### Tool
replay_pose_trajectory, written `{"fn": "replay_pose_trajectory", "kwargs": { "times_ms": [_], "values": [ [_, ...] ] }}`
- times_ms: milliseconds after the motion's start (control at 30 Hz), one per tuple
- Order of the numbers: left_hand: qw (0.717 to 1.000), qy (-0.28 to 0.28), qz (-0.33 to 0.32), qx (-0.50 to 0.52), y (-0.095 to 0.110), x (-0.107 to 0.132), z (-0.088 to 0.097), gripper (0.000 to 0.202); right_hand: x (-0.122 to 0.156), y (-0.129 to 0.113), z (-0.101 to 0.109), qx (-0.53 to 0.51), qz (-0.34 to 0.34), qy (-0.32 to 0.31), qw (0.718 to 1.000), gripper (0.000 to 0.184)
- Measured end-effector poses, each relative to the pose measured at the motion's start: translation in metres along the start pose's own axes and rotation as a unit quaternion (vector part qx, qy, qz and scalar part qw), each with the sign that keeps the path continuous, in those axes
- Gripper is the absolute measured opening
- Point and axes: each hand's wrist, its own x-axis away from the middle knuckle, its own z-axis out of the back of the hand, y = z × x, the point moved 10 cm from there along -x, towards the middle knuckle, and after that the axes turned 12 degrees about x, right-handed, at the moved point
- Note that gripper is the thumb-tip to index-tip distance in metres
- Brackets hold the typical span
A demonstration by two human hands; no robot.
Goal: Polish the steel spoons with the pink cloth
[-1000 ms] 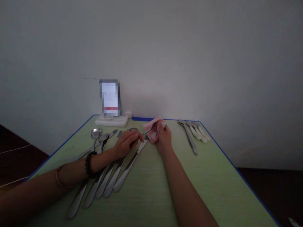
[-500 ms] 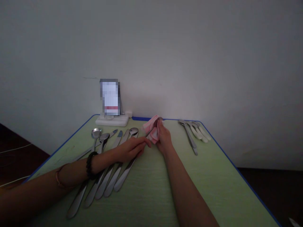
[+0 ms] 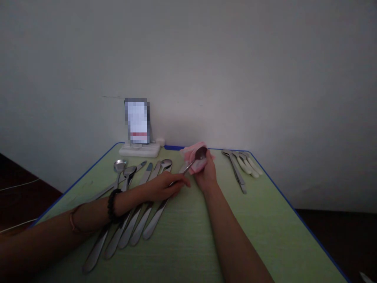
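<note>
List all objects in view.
table: 1, green, blue rim, centre
spoon: 1, silver, left hand
cloth: 1, pink, white, right hand
left cutlery: several, silver, table left
right cutlery: several, silver, white, table right
device: 1, dark-framed, far left
base: 1, white, below device
block: 1, white, beside base
cables: 2, pale, lower left
unclear item: 1, pale, bottom right
bands: 2, black, reddish, left arm
left hand: 1, bare, on spoon
right hand: 1, bare, on cloth

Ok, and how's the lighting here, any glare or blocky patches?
Head view: dim overall, the wall darker toward the edges; head view: the screen glows brightest, pixelated beyond reading; head view: a small glint on the leftmost spoon, while the held spoon looks dark against the pink cloth.
</note>
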Motion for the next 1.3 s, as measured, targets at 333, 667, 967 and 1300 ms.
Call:
{"fn": "replay_pose_trajectory", "kwargs": {
  "times_ms": [333, 667, 967, 1300],
  "values": [
    [0.999, 0.008, 0.035, 0.031, -0.006, 0.000, 0.001, 0.032, -0.002, 0.004, 0.005, -0.045, -0.029, 0.017, 0.998, 0.035],
    [0.992, 0.053, 0.051, 0.105, -0.019, 0.000, 0.006, 0.037, 0.008, 0.003, -0.023, -0.005, -0.042, -0.073, 0.996, 0.044],
    [0.995, 0.053, 0.060, 0.056, -0.018, 0.000, 0.009, 0.036, 0.000, -0.018, 0.013, -0.167, 0.024, 0.005, 0.986, 0.052],
    [0.987, 0.072, 0.052, 0.137, -0.028, 0.000, 0.010, 0.040, 0.019, -0.012, -0.030, -0.089, -0.056, -0.127, 0.986, 0.045]
  ]
}}
